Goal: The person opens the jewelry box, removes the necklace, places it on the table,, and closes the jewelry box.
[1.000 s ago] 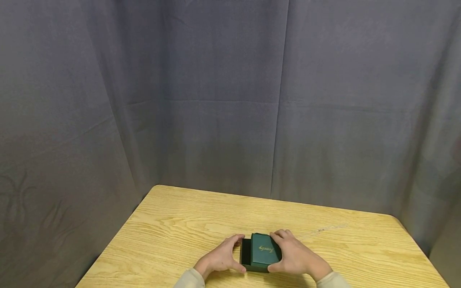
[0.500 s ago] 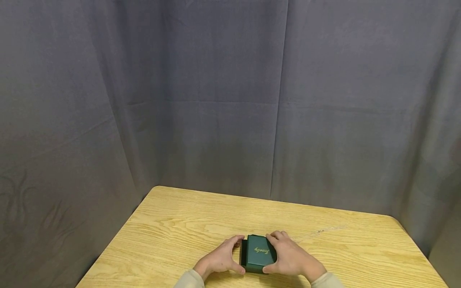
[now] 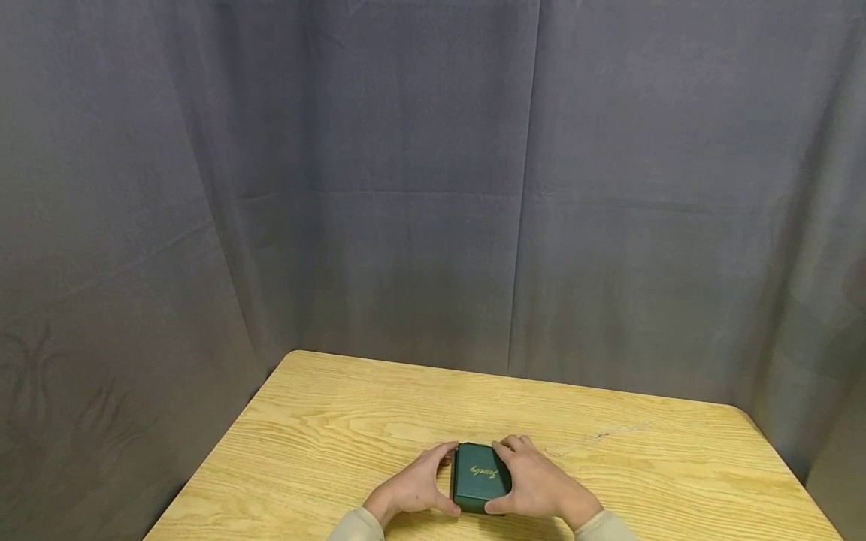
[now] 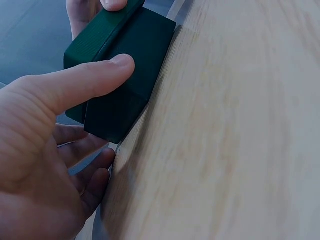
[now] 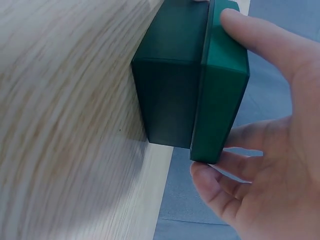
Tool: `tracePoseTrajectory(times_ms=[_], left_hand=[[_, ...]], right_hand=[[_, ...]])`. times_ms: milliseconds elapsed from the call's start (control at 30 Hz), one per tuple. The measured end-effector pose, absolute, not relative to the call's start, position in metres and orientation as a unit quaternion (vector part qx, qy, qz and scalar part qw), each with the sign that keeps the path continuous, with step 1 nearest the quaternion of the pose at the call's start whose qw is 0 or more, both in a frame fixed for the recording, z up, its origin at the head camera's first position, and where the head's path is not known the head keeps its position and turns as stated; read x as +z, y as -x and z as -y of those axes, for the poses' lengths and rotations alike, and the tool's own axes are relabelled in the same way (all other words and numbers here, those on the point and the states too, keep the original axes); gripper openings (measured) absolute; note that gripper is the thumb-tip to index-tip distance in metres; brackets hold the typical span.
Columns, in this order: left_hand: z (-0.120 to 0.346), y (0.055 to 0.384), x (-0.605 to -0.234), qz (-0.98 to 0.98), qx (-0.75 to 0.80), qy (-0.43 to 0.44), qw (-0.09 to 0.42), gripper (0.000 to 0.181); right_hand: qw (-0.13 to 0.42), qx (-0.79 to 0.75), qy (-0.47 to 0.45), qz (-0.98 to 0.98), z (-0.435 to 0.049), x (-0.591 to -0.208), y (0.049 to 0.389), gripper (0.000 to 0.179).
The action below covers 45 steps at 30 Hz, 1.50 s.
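Observation:
A small dark green jewelry box stands on the table between my hands, its lid [image 3: 482, 472] marked with gold "Jewelry" lettering that reads upside down in the head view. My left hand [image 3: 416, 479] grips the lower part [image 4: 142, 55] of the box, the thumb on its near side. From the right, my right hand [image 3: 541, 482] holds the lid, thumb on the near side and fingers at the far side. In the right wrist view the lid [image 5: 220, 95] sits over the base [image 5: 170, 95] with a seam between them. The box's inside is hidden.
A thin, pale chain [image 3: 602, 434], like a necklace, lies on the wood-grain table [image 3: 325, 428] to the right beyond my right hand. Grey curtains [image 3: 419, 225] hang behind the table and along its sides.
My right hand has moved the lid leftward over the base, covering the dark opening that showed at the left. My left hand has stayed nearly still.

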<state>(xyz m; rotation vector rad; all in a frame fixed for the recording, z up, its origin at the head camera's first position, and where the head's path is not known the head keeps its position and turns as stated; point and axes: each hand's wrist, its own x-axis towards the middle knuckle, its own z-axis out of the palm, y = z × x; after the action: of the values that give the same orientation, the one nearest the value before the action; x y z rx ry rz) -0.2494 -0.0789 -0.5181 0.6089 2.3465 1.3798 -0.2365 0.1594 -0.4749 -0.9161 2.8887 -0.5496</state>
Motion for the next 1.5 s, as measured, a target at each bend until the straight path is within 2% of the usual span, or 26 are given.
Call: tracePoseTrajectory(times_ms=[400, 967, 1500], left_hand=[[0.0783, 0.2505, -0.5188, -0.825, 0.49, -0.221, 0.174, 0.096], [0.0808, 0.2496, -0.5172, -0.829, 0.479, -0.221, 0.186, 0.11], [0.0792, 0.2475, -0.5149, -0.827, 0.489, -0.21, 0.184, 0.094]], right_hand=[[0.045, -0.184, 0.293, -0.937, -0.1532, -0.4719, 0.2362, 0.097], [0.039, -0.172, 0.295, -0.939, -0.1502, -0.4727, 0.2367, 0.097], [0.04, -0.159, 0.309, -0.937, -0.1527, -0.4752, 0.2379, 0.098]])
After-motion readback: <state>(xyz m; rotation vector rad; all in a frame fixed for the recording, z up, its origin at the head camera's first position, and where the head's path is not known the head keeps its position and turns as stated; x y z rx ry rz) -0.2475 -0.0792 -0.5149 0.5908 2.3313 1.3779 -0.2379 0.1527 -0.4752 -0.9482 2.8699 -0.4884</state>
